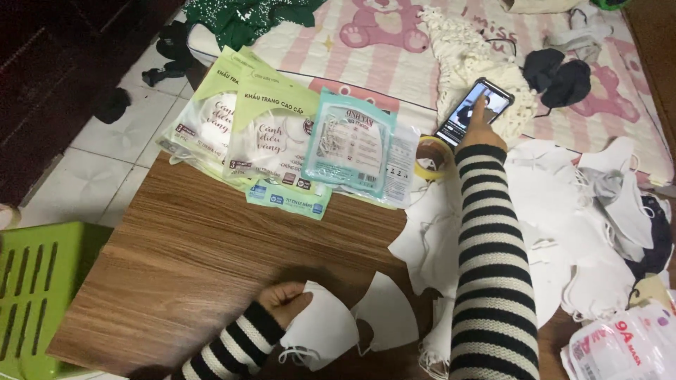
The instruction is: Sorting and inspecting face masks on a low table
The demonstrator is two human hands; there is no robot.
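Observation:
My left hand (284,301) grips a folded white face mask (318,331) at the near edge of the wooden table (190,260). A second white mask (388,312) lies just to its right. My right hand (482,129), in a black-and-white striped sleeve, reaches far forward with its index finger touching the lit screen of a smartphone (473,111) that leans on a cream knitted cloth (470,63).
Several packets of face masks (282,137) lie fanned at the table's far edge, next to a roll of yellow tape (432,156). A heap of loose white masks (570,218) covers the right side. A green plastic basket (39,281) stands at left. Behind is a pink bear-print mattress (394,42).

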